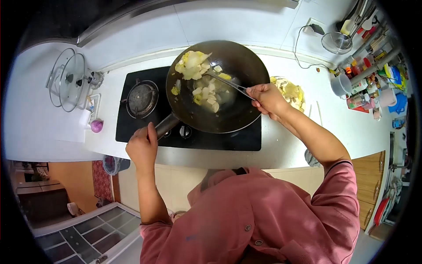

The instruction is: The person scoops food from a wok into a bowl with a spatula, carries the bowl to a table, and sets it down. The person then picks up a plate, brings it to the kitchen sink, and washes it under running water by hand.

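Note:
My left hand (143,144) is closed round the handle (168,125) of a large dark wok (244,61). The wok rests tilted over the right side of the black gas stove. My right hand (268,99) grips a metal spatula (235,85) that reaches into the wok. A heap of pale sliced food with yellow pieces (192,65) lies on the spatula's head, hiding its shape, near the wok's left wall. More pale and yellow slices (209,94) sit in the wok's bottom. Right of the wok, the same kind of food (290,92) is piled up, partly behind my wrist.
The stove's left burner (142,98) has nothing on it. Glass lids (72,82) lean at the left, above a purple onion (96,126). On the right stand a white container (341,85) and several jars. A strainer (337,42) hangs by a black cord (296,48).

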{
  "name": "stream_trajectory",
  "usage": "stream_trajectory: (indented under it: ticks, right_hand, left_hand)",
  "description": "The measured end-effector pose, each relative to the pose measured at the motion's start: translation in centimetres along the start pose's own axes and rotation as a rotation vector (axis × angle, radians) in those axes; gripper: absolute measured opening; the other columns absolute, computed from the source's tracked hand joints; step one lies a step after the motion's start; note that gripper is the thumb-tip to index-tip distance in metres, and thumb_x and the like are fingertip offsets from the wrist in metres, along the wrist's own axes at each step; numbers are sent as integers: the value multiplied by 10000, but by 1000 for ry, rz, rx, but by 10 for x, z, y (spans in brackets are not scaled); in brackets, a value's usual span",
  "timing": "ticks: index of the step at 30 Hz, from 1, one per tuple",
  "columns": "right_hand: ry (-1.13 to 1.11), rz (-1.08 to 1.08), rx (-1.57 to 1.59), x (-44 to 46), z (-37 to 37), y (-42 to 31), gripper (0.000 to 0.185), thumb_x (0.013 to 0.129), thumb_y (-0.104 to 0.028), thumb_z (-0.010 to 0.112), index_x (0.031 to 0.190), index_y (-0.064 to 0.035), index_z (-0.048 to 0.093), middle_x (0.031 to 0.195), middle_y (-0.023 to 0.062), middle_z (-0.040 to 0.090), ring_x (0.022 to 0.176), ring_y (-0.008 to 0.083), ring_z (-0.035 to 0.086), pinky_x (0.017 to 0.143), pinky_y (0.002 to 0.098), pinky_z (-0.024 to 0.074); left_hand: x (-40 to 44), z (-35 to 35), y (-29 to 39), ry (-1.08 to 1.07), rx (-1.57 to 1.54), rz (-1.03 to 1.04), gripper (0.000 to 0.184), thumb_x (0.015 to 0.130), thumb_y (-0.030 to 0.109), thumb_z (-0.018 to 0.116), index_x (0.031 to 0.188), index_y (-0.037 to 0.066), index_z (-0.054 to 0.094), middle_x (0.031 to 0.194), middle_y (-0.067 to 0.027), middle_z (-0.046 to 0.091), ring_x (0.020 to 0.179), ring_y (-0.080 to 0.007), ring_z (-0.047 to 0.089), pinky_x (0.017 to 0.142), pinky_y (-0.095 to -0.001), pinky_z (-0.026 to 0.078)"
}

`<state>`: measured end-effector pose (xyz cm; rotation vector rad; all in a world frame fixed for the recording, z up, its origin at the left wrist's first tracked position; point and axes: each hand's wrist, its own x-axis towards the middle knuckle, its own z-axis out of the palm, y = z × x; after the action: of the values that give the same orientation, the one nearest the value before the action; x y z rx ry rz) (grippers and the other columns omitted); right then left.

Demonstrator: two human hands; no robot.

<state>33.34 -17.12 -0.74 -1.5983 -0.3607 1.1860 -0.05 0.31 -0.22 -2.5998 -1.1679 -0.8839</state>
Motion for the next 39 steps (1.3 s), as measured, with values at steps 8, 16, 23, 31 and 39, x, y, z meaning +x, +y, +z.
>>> stream_trajectory:
  ticks: [8,16,23,31,39]
  right_hand:
    - [72,48,-26,-38,-22,9,189,962,-218,632,920,-35,658,558,-7,510,391,34,330,350,207,225]
    - [235,95,-38,-100,-15,12,198,977,-221,616,957,-37,687,555,-35,480,423,25,337,380,192,233]
    - [346,177,-21,-131,-3,31,228,971,-245,631,988,-28,700,559,-28,479,443,35,356,390,200,252]
    - [390,174,5,-144,3,51,251,974,-269,628,1037,-37,703,548,-25,480,407,33,330,366,207,233]
    - [378,133,24,-151,8,58,228,975,-237,626,1010,-25,705,570,-27,490,444,37,361,396,204,274]
  left_hand:
    - [1,0,-1,-12,21,3,286,897,213,665,659,55,649,605,-100,604,505,-299,586,449,-383,426]
    - [22,13,-22,-6,-106,67,281,897,187,667,663,32,653,594,-114,591,488,-304,571,444,-381,415]
    - [27,13,-29,-63,-79,119,289,920,208,651,683,43,664,619,-98,612,503,-292,591,449,-363,439]
    - [26,14,-32,-25,-136,167,263,919,203,660,704,52,669,618,-79,609,495,-276,587,438,-353,432]
    - [26,14,-32,-21,-123,174,284,924,223,661,695,55,663,602,-74,593,478,-268,568,424,-359,408]
